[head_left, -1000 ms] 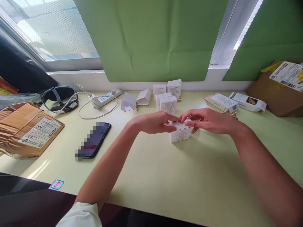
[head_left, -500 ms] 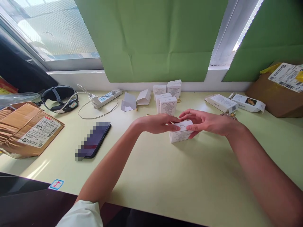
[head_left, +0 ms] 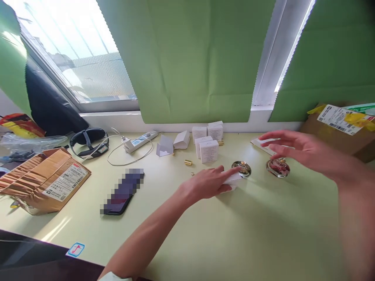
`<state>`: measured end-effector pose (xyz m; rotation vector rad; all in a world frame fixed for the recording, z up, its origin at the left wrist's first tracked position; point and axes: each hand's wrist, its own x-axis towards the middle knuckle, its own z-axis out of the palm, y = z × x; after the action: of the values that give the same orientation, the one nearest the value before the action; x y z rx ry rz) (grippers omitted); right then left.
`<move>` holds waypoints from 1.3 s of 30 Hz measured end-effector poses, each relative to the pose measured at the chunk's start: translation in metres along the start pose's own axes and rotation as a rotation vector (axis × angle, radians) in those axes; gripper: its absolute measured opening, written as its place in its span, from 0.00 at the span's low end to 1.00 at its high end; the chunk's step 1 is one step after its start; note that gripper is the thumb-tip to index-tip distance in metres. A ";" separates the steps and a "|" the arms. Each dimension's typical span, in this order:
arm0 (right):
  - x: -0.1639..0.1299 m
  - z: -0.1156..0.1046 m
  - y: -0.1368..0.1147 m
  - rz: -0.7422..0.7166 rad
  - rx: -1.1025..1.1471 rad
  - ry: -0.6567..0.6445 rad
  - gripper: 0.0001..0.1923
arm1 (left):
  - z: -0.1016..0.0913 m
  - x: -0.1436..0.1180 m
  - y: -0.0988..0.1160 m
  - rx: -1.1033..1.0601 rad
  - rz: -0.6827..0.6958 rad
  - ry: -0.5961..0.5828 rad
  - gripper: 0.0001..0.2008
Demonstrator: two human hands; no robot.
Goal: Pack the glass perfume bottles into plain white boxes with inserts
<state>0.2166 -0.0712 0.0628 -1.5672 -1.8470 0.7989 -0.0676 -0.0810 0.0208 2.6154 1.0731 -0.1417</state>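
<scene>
Fingertips of your left hand (head_left: 209, 182) rest flat on a small white box (head_left: 232, 180) that lies on the table (head_left: 234, 234); the fingers are stretched out, nearly straight, pressing on the box from above and not closed around it. Just beyond that box, almost touching its far edge, stands a round gold-coloured trinket (head_left: 243, 168).

Your right hand (head_left: 295, 150) hovers above the table with its fingers spread and loosely curved, holding nothing. It is blurred. Right under its fingers sits a second round trinket (head_left: 277, 168), reddish inside a shiny rim; whether the hand touches it you cannot tell. A flat white carton (head_left: 262, 144) shows partly behind the fingertips.

Farther back, near the wall, four white boxes (head_left: 208, 151) stand in a tight group, with two open folded cartons (head_left: 172, 142) to their left and a small gold cap (head_left: 188, 162) lying between these and your left hand. A power strip (head_left: 140, 141) with its cord lies farther left, then a black headband (head_left: 89, 139). A phone (head_left: 122, 192) lies face up left of your forearm, and a brown parcel (head_left: 43, 180) sits at the left edge. Another brown parcel (head_left: 336, 128) with labels stands at the far right.
</scene>
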 end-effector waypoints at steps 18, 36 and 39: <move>0.015 -0.046 0.138 0.293 0.105 0.479 0.17 | -0.069 -0.067 -0.103 -0.013 -0.463 0.446 0.31; 0.075 0.020 0.209 0.136 -0.138 0.421 0.39 | -0.021 -0.020 -0.158 0.108 -0.567 0.358 0.31; 0.084 0.034 0.206 0.113 -0.151 0.458 0.36 | -0.023 -0.022 -0.157 0.110 -0.561 0.367 0.30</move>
<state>0.3114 0.0360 -0.1114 -1.7841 -1.5212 0.3111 -0.1942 0.0168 0.0084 2.4103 1.9584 0.1708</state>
